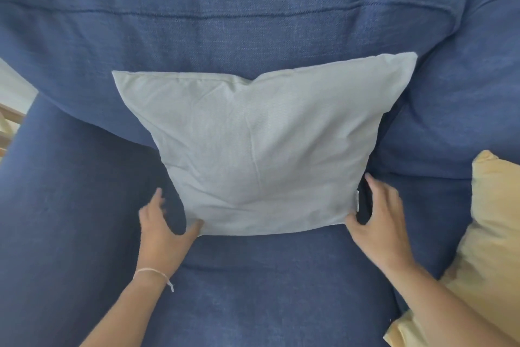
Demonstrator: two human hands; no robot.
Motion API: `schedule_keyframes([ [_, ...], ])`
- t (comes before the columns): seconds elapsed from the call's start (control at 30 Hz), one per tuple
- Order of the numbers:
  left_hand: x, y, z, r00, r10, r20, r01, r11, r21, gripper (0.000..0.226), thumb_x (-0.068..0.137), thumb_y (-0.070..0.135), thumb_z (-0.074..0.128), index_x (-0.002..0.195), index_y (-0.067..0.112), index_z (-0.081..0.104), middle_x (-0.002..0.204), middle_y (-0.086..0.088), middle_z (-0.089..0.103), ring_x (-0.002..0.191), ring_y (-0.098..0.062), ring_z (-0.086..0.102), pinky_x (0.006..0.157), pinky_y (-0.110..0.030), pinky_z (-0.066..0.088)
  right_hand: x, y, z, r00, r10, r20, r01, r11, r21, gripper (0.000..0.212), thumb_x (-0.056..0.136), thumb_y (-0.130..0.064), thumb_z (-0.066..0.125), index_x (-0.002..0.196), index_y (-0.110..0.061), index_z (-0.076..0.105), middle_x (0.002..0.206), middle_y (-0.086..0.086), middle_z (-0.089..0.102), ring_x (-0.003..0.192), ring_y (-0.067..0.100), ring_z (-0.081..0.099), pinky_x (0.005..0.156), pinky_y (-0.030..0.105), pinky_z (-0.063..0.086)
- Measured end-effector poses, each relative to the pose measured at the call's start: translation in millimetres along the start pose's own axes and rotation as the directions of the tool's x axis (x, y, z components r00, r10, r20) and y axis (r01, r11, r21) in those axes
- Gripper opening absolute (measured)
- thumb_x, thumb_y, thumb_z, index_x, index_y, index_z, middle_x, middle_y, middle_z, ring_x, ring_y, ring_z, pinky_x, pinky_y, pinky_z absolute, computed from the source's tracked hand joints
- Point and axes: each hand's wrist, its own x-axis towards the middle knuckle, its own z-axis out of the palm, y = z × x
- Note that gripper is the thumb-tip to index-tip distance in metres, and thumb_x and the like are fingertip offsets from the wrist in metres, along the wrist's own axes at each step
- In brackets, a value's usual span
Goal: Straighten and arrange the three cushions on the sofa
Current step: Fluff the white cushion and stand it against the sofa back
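The grey cushion (259, 149) stands between both grips, leaning on the sofa (253, 290) back. Left hand (161, 230) and right hand (378, 222) spread apart, each thumb touching a bottom corner, equally near.

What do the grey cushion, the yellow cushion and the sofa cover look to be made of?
Grey cushion: apparently a thin matte woven fabric, since it creases finely.
Yellow cushion: smoother cloth with a slight sheen, possibly velvety; hard to tell.
Sofa: coarse, heavy blue weave with visible flecked threads and a stitched seam.
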Motion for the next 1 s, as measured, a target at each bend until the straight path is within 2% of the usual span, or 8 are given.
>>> schedule_keyframes([
  [0.03, -9, 12, -4, 0.981, 0.135, -0.137, -0.136, 0.991, 0.003, 0.108, 0.074, 0.024, 0.092, 0.159, 0.014, 0.027, 0.152, -0.007, 0.034, 0.137, -0.015, 0.040, 0.116, -0.045, 0.041, -7, -9, -3, 0.979, -0.167, -0.115, 0.164, 0.986, -0.039, 0.084, 0.072, -0.017, 0.085, 0.148, -0.013, 0.048, 0.142, 0.015, 0.049, 0.132, 0.033, 0.048, 0.110, 0.049, 0.045],
  [0.1, -22, 35, -8, 0.794, 0.527, -0.304, -0.497, 0.850, 0.174, 0.104, 0.073, 0.028, 0.091, 0.155, 0.006, 0.030, 0.152, -0.020, 0.032, 0.146, -0.024, 0.033, 0.117, -0.055, 0.038, -17, -36, -10, 0.849, -0.477, -0.228, 0.458, 0.879, -0.130, 0.091, 0.069, -0.028, 0.088, 0.147, -0.010, 0.044, 0.146, 0.021, 0.042, 0.136, 0.039, 0.045, 0.111, 0.057, 0.042],
  [0.17, -24, 59, -5, 0.552, 0.804, -0.221, -0.736, 0.594, 0.325, 0.100, 0.077, 0.043, 0.084, 0.154, 0.009, 0.028, 0.151, -0.025, 0.032, 0.148, -0.041, 0.033, 0.120, -0.060, 0.032, -11, -57, -14, 0.732, -0.658, -0.179, 0.622, 0.751, -0.219, 0.102, 0.072, -0.047, 0.084, 0.156, -0.018, 0.033, 0.156, 0.018, 0.033, 0.147, 0.039, 0.035, 0.121, 0.060, 0.029],
  [0.23, -15, 76, 6, 0.464, 0.885, -0.026, -0.801, 0.432, 0.415, 0.108, 0.076, 0.058, 0.079, 0.157, 0.016, 0.021, 0.158, -0.023, 0.027, 0.154, -0.044, 0.022, 0.125, -0.059, 0.019, 7, -65, -14, 0.700, -0.713, -0.051, 0.672, 0.681, -0.292, 0.122, 0.068, -0.060, 0.083, 0.165, -0.026, 0.016, 0.166, 0.015, 0.021, 0.159, 0.035, 0.015, 0.127, 0.058, 0.012],
  [0.4, 29, 97, 15, 0.555, 0.799, 0.230, -0.736, 0.343, 0.584, 0.152, 0.048, 0.067, 0.089, 0.162, 0.015, 0.002, 0.169, -0.017, 0.009, 0.158, -0.039, 0.015, 0.128, -0.055, 0.012, 56, -69, -20, 0.705, -0.700, 0.110, 0.679, 0.622, -0.390, 0.145, 0.054, -0.069, 0.087, 0.165, -0.033, 0.001, 0.174, 0.005, 0.006, 0.161, 0.022, -0.004, 0.129, 0.054, 0.002],
  [0.6, 35, 96, 3, 0.657, 0.721, 0.220, -0.655, 0.402, 0.640, 0.164, 0.045, 0.066, 0.091, 0.164, 0.007, -0.005, 0.171, -0.019, 0.008, 0.159, -0.038, 0.012, 0.127, -0.057, 0.015, 60, -57, -32, 0.788, -0.607, 0.099, 0.593, 0.706, -0.387, 0.139, 0.056, -0.070, 0.086, 0.165, -0.029, 0.010, 0.174, 0.008, 0.001, 0.162, 0.027, 0.001, 0.128, 0.058, 0.008],
  [0.83, -7, 82, -6, 0.869, 0.488, -0.081, -0.394, 0.782, 0.483, 0.142, 0.051, 0.045, 0.099, 0.160, 0.001, 0.018, 0.163, -0.029, 0.016, 0.153, -0.051, 0.013, 0.123, -0.064, 0.020, 35, -3, -57, 0.974, -0.224, 0.023, 0.216, 0.901, -0.376, 0.121, 0.081, -0.042, 0.080, 0.166, -0.028, -0.004, 0.174, 0.013, -0.001, 0.161, 0.033, 0.002, 0.129, 0.050, 0.007],
  [1.0, -109, 109, 59, 0.755, 0.650, -0.086, -0.644, 0.760, 0.086, 0.082, 0.073, 0.045, 0.069, 0.141, 0.002, 0.051, 0.151, -0.021, 0.042, 0.140, -0.044, 0.042, 0.105, -0.058, 0.046, 23, 63, -127, 0.993, -0.002, -0.115, -0.032, 0.956, -0.292, 0.091, 0.082, -0.035, 0.072, 0.161, -0.020, 0.030, 0.168, 0.014, 0.027, 0.156, 0.037, 0.022, 0.126, 0.051, 0.022],
])
